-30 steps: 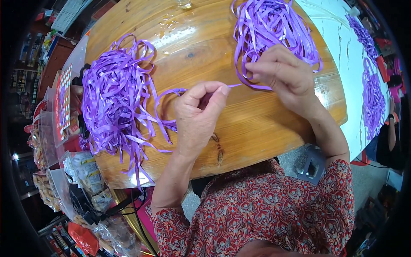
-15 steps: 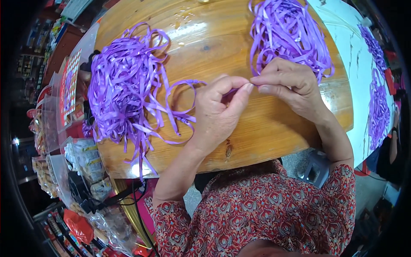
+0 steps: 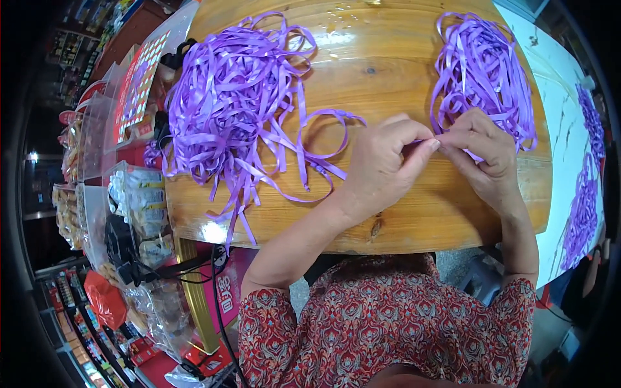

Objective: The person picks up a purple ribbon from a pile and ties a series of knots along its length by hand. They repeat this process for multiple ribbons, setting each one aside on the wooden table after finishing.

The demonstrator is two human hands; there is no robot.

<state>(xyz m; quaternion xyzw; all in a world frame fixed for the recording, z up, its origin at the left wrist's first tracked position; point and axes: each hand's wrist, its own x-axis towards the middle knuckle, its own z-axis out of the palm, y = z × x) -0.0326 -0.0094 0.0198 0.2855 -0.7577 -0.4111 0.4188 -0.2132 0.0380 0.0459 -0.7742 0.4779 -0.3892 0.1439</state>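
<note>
You face a glossy wooden surface (image 3: 381, 94) with glare (image 3: 213, 231) at its near-left edge. To your right: a white surface (image 3: 561, 171). To your left: stocked shelves (image 3: 68, 52). Below: a grey stool (image 3: 480, 279), speckled floor (image 3: 448, 264).

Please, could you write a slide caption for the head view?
Left hand and right hand meet at a pinched purple ribbon above a wooden table with two ribbon heaps.

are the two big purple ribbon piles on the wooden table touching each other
Apart. The head view shows bare wood of the table between the main heaps of the left pile and right pile.
</note>
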